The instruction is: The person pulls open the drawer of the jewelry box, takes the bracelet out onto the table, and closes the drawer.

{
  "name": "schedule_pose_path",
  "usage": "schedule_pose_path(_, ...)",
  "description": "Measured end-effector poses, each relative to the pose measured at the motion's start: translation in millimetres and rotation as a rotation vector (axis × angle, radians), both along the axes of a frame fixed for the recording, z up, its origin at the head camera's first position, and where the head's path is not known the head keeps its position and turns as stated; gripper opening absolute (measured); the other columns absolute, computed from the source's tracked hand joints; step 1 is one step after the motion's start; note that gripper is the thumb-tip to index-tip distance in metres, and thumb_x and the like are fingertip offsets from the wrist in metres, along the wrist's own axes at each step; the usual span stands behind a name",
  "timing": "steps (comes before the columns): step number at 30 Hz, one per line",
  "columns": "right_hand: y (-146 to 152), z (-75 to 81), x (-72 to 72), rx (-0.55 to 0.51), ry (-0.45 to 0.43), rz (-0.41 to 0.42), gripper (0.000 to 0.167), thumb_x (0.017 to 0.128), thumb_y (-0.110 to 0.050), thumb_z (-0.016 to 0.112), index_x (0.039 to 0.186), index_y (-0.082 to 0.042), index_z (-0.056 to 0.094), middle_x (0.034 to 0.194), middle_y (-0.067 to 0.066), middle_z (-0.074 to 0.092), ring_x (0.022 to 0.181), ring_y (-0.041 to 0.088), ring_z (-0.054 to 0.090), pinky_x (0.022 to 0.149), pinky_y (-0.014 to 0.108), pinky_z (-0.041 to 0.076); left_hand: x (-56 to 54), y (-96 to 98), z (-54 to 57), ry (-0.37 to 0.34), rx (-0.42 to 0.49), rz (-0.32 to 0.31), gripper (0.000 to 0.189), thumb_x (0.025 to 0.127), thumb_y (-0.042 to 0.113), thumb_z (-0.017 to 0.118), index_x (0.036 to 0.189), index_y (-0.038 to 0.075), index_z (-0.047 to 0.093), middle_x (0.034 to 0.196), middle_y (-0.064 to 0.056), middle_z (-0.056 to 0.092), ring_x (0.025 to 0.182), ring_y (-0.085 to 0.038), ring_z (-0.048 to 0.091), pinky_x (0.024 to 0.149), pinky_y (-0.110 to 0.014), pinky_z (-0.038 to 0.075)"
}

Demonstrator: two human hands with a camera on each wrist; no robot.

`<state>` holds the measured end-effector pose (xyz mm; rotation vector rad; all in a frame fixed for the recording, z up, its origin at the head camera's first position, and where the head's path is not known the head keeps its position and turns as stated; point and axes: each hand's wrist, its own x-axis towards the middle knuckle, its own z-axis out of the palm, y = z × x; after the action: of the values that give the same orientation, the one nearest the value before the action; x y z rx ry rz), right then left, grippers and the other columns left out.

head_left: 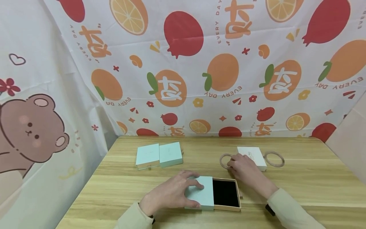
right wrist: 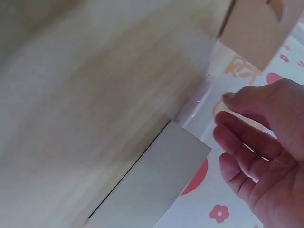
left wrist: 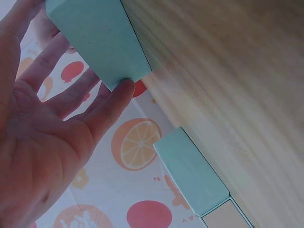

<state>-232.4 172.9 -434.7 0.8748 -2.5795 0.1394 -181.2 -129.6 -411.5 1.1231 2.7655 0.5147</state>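
Note:
A light blue drawer box (head_left: 206,192) lies near the table's front, its tray with a black lining (head_left: 226,193) slid partway out to the right. My left hand (head_left: 174,192) spans the box's outer sleeve and grips it, thumb on the near edge and fingers across the top and far side. My right hand (head_left: 246,170) hovers farther back, fingers loosely bent beside a pinkish-grey bangle (head_left: 221,161). In the right wrist view its fingertips look apart from the bangle, with nothing between them. Next to that hand sits a white box (head_left: 254,156).
A second bangle (head_left: 276,165) lies to the right of the white box. At the back left, two closed light blue boxes (head_left: 147,154) (head_left: 170,152) stand side by side on the wooden table (head_left: 120,184). A fruit-print cloth (head_left: 197,73) hangs behind the table.

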Motion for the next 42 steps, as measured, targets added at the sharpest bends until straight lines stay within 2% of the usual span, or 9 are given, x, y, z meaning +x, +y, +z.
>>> schedule_pose_path(3,5,3.7,9.9,-0.114,-0.073,0.024,0.007,0.084,-0.007,0.081,0.088,-0.011,0.078,0.083,-0.003,0.068,0.076,0.012,0.062,0.065,0.027,0.053,0.6,0.3,-1.4,-0.001,0.003,-0.006,0.045,0.083,0.054,0.08,0.122,0.033,0.074,0.148,-0.001,0.057,0.138,-0.025,0.051,0.11,-0.046,0.049)
schedule_pose_path(8,15,6.2,31.6,-0.356,-0.331,0.004,0.008,0.091,-0.005,0.072,0.096,-0.007,0.079,0.079,-0.008,0.069,0.069,-0.004,0.056,0.059,0.017,0.05,1.4,0.6,-3.0,-0.011,0.008,-0.006,0.044,0.084,0.054,0.079,0.122,0.032,0.074,0.148,-0.001,0.056,0.138,-0.026,0.051,0.111,-0.046,0.048)
schedule_pose_path(12,23,2.4,45.8,-0.456,-0.494,-0.03,0.011,0.093,-0.008,0.07,0.099,-0.005,0.078,0.079,-0.009,0.069,0.068,-0.008,0.053,0.06,0.018,0.05,1.0,-0.3,-2.5,-0.02,0.01,0.002,0.044,0.083,0.053,0.08,0.122,0.032,0.074,0.148,-0.001,0.056,0.139,-0.025,0.05,0.11,-0.046,0.049)
schedule_pose_path(15,27,-1.6,53.2,-0.539,-0.654,-0.058,0.016,0.092,-0.007,0.067,0.104,0.0,0.076,0.08,-0.005,0.07,0.067,-0.004,0.055,0.06,0.02,0.051,0.5,-0.9,-1.5,-0.027,0.013,0.006,0.044,0.083,0.053,0.08,0.122,0.033,0.073,0.148,0.0,0.056,0.139,-0.025,0.05,0.11,-0.045,0.049)
schedule_pose_path(17,29,-4.5,56.8,-0.628,-0.799,-0.068,0.022,0.092,-0.003,0.064,0.109,0.007,0.072,0.082,0.0,0.071,0.067,0.001,0.061,0.06,0.022,0.055,0.3,-1.1,-1.1,-0.03,0.015,0.005,0.044,0.084,0.053,0.08,0.122,0.033,0.073,0.149,0.0,0.055,0.139,-0.024,0.05,0.109,-0.044,0.05)
schedule_pose_path(22,30,-8.7,61.6,-0.854,-1.071,-0.062,0.037,0.092,0.004,0.058,0.125,0.021,0.056,0.085,0.01,0.07,0.072,0.02,0.071,0.061,0.03,0.061,0.7,-1.4,-0.5,-0.028,0.015,0.003,0.044,0.084,0.053,0.08,0.123,0.033,0.073,0.149,0.0,0.055,0.14,-0.025,0.05,0.11,-0.044,0.049)
schedule_pose_path(26,29,-9.6,63.6,-0.926,-1.159,-0.043,0.044,0.092,0.006,0.058,0.131,0.025,0.047,0.088,0.012,0.069,0.077,0.021,0.071,0.066,0.03,0.062,1.2,-1.7,-0.3,-0.024,0.012,-0.001,0.045,0.084,0.052,0.079,0.124,0.033,0.073,0.15,0.0,0.054,0.14,-0.025,0.049,0.111,-0.045,0.049)
schedule_pose_path(29,29,-10.4,64.5,-0.955,-1.186,-0.045,0.045,0.093,0.006,0.06,0.132,0.024,0.046,0.09,0.012,0.069,0.078,0.019,0.07,0.069,0.028,0.062,1.5,-2.0,-0.5,-0.028,0.016,0.002,0.045,0.084,0.052,0.08,0.124,0.033,0.073,0.15,0.0,0.054,0.14,-0.025,0.049,0.111,-0.046,0.048)
schedule_pose_path(42,19,-7.3,69.3,-1.022,-1.165,-0.124,0.047,0.091,0.007,0.063,0.135,0.019,0.05,0.091,0.011,0.065,0.082,0.018,0.069,0.077,0.03,0.063,0.8,-1.8,0.0,-0.028,0.024,0.009,0.045,0.084,0.051,0.08,0.124,0.032,0.073,0.15,-0.001,0.055,0.14,-0.025,0.049,0.111,-0.045,0.049)
